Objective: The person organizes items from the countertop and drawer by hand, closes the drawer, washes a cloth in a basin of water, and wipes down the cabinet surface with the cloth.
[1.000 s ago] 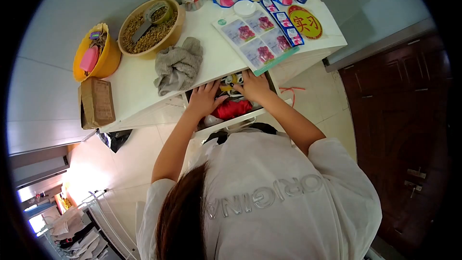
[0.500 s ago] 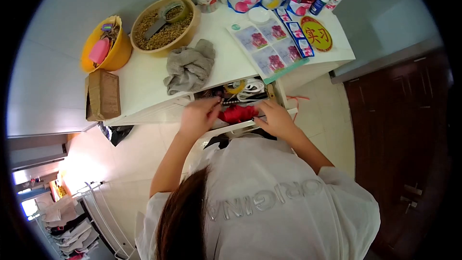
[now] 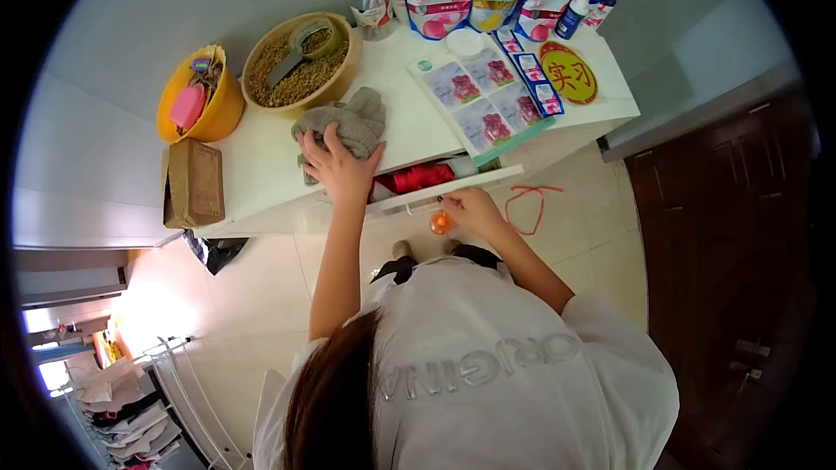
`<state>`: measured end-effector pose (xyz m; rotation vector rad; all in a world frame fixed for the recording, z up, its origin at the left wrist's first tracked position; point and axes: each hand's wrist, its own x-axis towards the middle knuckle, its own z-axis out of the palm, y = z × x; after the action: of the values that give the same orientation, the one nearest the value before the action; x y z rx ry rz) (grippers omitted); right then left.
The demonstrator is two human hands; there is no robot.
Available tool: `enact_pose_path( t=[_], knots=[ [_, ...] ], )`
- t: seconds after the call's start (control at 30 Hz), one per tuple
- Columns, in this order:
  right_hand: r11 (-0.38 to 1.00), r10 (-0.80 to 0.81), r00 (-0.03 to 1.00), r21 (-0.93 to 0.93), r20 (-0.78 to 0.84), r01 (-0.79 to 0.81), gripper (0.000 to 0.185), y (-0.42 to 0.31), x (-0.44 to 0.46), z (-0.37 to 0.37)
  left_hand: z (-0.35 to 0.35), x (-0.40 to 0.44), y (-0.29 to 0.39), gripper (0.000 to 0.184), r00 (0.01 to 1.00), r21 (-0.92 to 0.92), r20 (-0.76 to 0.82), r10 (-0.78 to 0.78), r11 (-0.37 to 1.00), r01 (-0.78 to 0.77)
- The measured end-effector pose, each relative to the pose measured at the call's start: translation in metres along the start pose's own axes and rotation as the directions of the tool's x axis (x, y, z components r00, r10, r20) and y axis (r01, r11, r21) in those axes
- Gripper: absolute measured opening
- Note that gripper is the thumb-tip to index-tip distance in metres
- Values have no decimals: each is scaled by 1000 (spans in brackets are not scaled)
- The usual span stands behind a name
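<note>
My left hand (image 3: 342, 172) rests on the crumpled grey towel (image 3: 361, 126), its fingers spread over the cloth's near side. Below the tabletop a white drawer (image 3: 488, 181) stands partly open, with a red item (image 3: 420, 177) inside. The fingers of my right hand (image 3: 471, 211) are pinched together at the drawer's front, by a small dark spot; what they grip is too small to tell. A round orange object (image 3: 441, 223) is just below those fingertips, and whether it hangs from them is unclear.
On the white cabinet top (image 3: 409, 135) are a bowl of brown pellets (image 3: 305, 87), a yellow basket (image 3: 222, 113), a cardboard box (image 3: 198, 183), flowered packs (image 3: 475, 100) and several bottles and pouches (image 3: 440, 4). A red cord (image 3: 540, 209) lies to the right.
My left hand has moved from the drawer up onto the towel. My right hand has left the drawer's inside and closed at its front. The drawer is less far open, and the orange object now shows.
</note>
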<state>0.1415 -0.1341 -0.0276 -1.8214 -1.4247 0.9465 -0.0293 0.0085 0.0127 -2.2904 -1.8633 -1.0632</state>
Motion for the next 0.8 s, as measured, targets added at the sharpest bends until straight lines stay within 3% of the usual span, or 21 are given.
enact_pose_path(
  t=[0.23, 0.27, 0.37, 0.47, 0.53, 0.67, 0.8],
  knots=[
    [989, -144, 962, 6, -234, 149, 22, -5, 33, -3, 0, 5, -23, 69, 1000, -89, -20, -8, 996, 6],
    [979, -110, 989, -183, -100, 91, 18, -5, 34, -14, 0, 5, -29, 67, 1000, -117, -13, -28, 993, 26],
    [855, -323, 922, -351, 215, 382, 21, -39, 5, -62, -8, 7, -39, 61, 997, -257, -42, -70, 965, 57],
    [642, -678, 734, -515, -37, 568, 37, -32, -4, -77, -13, 3, -54, 58, 991, -359, -115, -63, 933, 18],
    [580, -677, 736, -613, 3, 536, 45, -19, 15, -88, -16, -1, -62, 56, 982, -368, -180, -52, 930, -18],
    [522, -639, 768, -714, 37, 468, 54, -2, 39, -85, -27, -8, -61, 57, 997, -171, -57, 54, 983, -63],
    [581, -583, 809, -735, -75, 351, 53, -10, 46, -68, -30, -8, -41, 58, 976, -88, 28, 215, 973, -212]
  ],
)
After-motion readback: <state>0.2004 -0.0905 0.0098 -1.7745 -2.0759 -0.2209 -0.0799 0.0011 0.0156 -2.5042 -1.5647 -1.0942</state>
